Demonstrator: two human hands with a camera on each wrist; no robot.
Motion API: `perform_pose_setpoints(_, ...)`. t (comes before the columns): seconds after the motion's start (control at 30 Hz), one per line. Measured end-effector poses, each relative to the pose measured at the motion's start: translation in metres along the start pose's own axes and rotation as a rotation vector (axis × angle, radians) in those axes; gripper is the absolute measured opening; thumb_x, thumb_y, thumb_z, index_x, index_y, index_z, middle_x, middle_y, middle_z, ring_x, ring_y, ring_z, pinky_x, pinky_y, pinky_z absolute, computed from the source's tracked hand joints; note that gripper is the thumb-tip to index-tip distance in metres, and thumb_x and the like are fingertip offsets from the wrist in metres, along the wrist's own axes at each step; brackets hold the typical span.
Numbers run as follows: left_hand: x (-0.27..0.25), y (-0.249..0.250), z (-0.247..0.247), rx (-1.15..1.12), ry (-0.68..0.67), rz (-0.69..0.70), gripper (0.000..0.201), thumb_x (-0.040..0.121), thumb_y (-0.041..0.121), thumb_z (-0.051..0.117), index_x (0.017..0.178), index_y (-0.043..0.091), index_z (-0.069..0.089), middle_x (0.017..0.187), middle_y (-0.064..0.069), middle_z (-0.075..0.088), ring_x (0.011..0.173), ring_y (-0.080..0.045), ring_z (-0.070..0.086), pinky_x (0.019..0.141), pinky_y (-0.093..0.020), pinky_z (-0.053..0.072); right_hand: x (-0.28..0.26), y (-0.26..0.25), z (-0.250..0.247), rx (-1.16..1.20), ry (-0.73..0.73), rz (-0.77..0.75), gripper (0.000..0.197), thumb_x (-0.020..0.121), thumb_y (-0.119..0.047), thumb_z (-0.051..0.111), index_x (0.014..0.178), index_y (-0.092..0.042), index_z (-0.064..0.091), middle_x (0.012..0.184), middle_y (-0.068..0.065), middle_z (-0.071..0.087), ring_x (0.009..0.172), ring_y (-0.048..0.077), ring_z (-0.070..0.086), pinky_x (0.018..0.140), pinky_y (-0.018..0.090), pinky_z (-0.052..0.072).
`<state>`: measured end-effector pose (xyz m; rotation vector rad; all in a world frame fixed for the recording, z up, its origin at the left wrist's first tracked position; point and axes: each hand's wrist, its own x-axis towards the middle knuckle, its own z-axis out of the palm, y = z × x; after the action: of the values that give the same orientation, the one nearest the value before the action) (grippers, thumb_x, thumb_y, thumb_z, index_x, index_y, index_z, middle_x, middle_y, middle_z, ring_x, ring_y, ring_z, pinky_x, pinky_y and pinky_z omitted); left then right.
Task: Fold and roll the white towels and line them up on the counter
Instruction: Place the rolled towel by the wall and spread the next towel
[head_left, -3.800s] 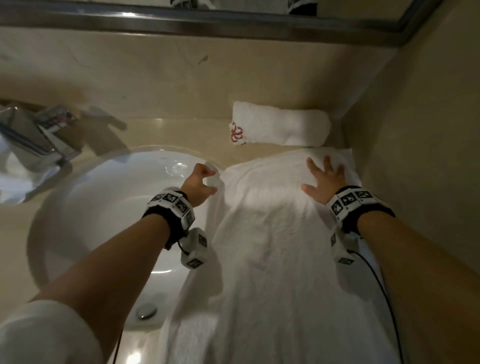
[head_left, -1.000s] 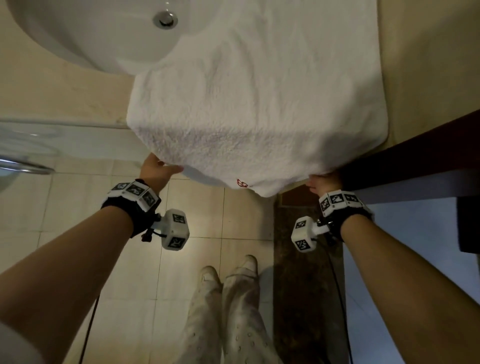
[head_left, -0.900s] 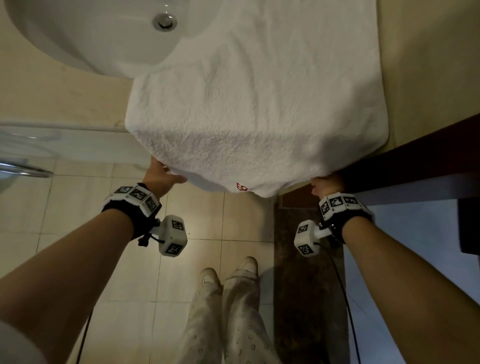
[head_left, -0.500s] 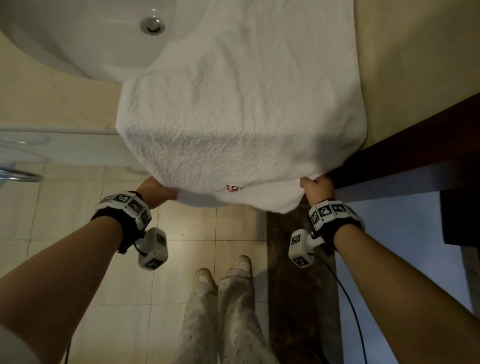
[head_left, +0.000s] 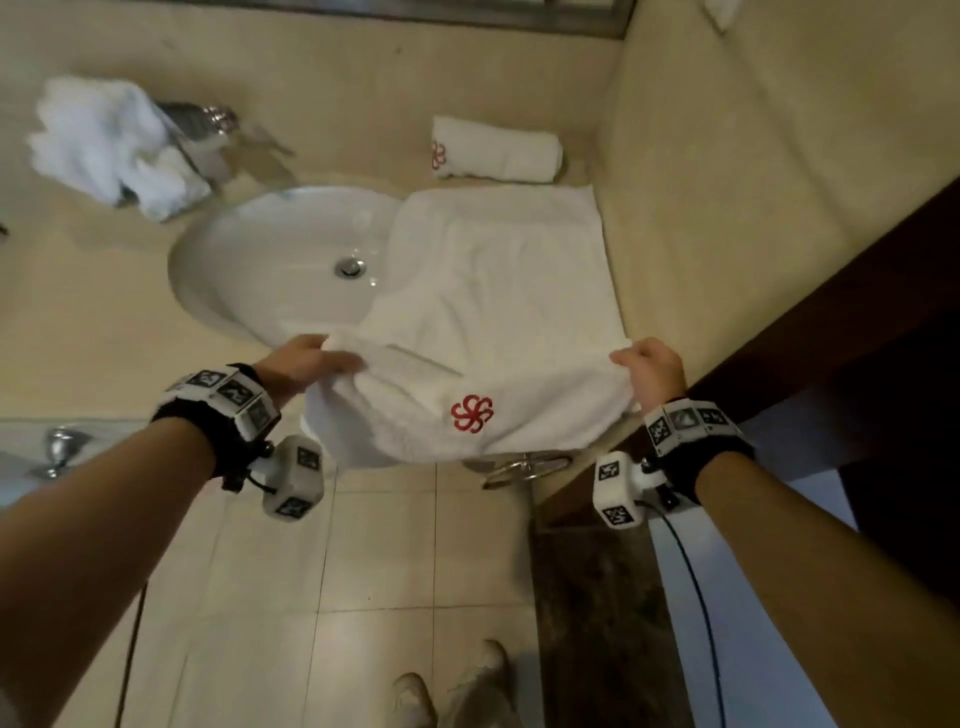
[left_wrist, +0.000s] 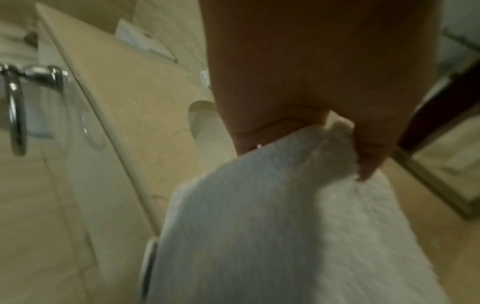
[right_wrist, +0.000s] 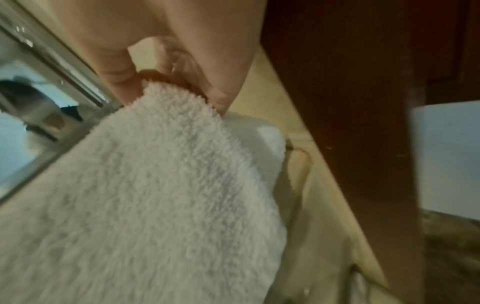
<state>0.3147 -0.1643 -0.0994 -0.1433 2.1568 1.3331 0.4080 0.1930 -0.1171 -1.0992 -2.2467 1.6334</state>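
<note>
Holding one white towel by its two near corners, a person stands at a beige bathroom counter, seen from above. The left hand pinches the near left corner between thumb and fingers, and the right hand pinches the near right corner with curled fingers. Between the hands the near part of the towel is raised above the counter's front edge, showing a red flower-shaped emblem facing up. The far part of the towel lies flat on the counter, its left edge overlapping the rim of a white round sink. Just beyond the flat towel's far edge, against the back wall, lies a rolled white towel with the same red emblem on its left end. Farther left on the counter sits a loose heap of white towels. Both wrists wear black bands with patterned white blocks.
</note>
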Motion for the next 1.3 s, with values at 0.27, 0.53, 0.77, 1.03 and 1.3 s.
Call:
perform_pose_setpoints(0.27, 0.042, 0.009, 0.014, 0.151, 0.293, -0.076, 0.057, 0.087, 0.018, 0.063, 0.136, 0.001, 0.038, 0.126, -0.023, 0.055, 0.113, -0.035, 0.054, 0.093, -0.032, 0.045, 0.020, -0.021, 0.020, -0.285, -0.106, 0.093, 0.048, 0.094, -0.023, 0.053, 0.136, -0.006, 0.039, 0.138, 0.013, 0.047, 0.123, 0.028, 0.048, 0.095, 0.028, 0.038)
perform_pose_setpoints(0.53, 0.064, -0.026, 0.021, 0.335, 0.248, -0.069, 0.059, 0.083, 0.015, 0.068, 0.134, 0.004, 0.039, 0.124, -0.021, 0.056, 0.112, -0.036, 0.055, 0.094, -0.039, 0.043, 0.035, 0.001, 0.033, -0.489, -0.226, 0.188, 0.043, 0.091, -0.028, 0.055, 0.126, -0.003, 0.050, 0.123, 0.012, 0.058, 0.105, 0.029, 0.058, 0.086, 0.030, 0.044)
perform_pose_setpoints(0.77, 0.098, -0.013, 0.012, 0.740, 0.190, 0.100, 0.034, 0.085, 0.005, 0.058, 0.119, 0.008, 0.062, 0.124, -0.019, 0.053, 0.114, -0.035, 0.051, 0.096, -0.038, 0.041, 0.068, -0.005, 0.052, -0.383, -0.206, 0.389, 0.027, 0.088, -0.020, 0.061, 0.105, 0.001, 0.059, 0.087, 0.010, 0.053, 0.060, 0.018, 0.044, 0.051, 0.026, 0.037)
perform_pose_setpoints(1.03, 0.137, 0.023, -0.025, 0.840, 0.197, 0.283, 0.021, 0.088, 0.017, 0.056, 0.104, 0.007, 0.065, 0.109, -0.016, 0.056, 0.106, -0.035, 0.051, 0.089, -0.040, 0.043, 0.088, -0.040, 0.071, -0.086, -0.022, 0.426, 0.045, 0.089, -0.008, 0.056, 0.130, 0.005, 0.045, 0.111, 0.025, 0.058, 0.090, 0.033, 0.059, 0.084, 0.038, 0.052)
perform_pose_setpoints(1.3, 0.171, 0.071, -0.057, 0.790, 0.236, 0.302, 0.022, 0.088, 0.017, 0.055, 0.104, 0.007, 0.066, 0.115, -0.020, 0.050, 0.106, -0.041, 0.050, 0.092, -0.042, 0.044, 0.107, -0.086, 0.066, 0.082, 0.231, 0.263, 0.024, 0.087, 0.004, 0.046, 0.103, -0.013, 0.043, 0.105, 0.010, 0.046, 0.065, 0.016, 0.046, 0.050, 0.026, 0.046)
